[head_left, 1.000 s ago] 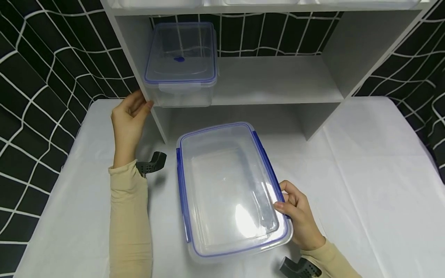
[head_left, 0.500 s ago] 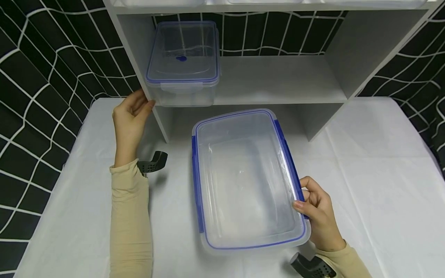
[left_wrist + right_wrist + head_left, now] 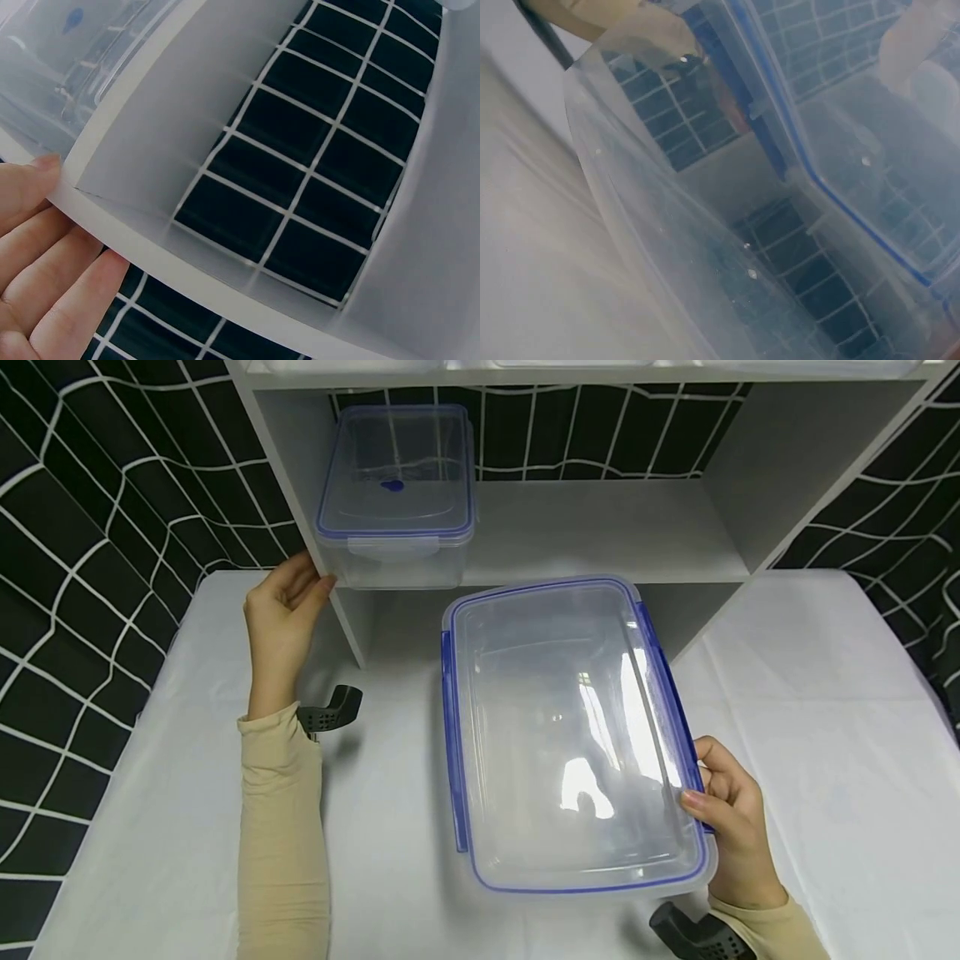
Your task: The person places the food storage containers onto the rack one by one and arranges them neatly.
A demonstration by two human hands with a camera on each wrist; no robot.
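Note:
My right hand (image 3: 738, 822) grips the right long side of a large clear food container (image 3: 577, 735) with a blue-edged lid and blue side clips. Its thumb lies over the lid's rim, and the box is held tilted above the table, its far end before the lower shelf opening. My left hand (image 3: 281, 631) pinches the front edge of the shelf unit's left side panel (image 3: 187, 277), thumb on the front and fingers on the outer side. Inside the shelf, close to that hand, stands a smaller clear container (image 3: 393, 502) with a blue-rimmed lid. The right wrist view is mostly filled by the clear box wall (image 3: 652, 225).
The white shelf unit (image 3: 600, 531) stands at the back, its middle board running right of the small container. White plastic trays (image 3: 562, 364) show at the top edge. A white cloth (image 3: 817, 760) covers the table; dark cloth with a white grid (image 3: 90, 610) hangs around.
The large container has moved right and toward the shelf with my right hand, its far end now overlapping the middle board's edge. My left hand stays on the panel.

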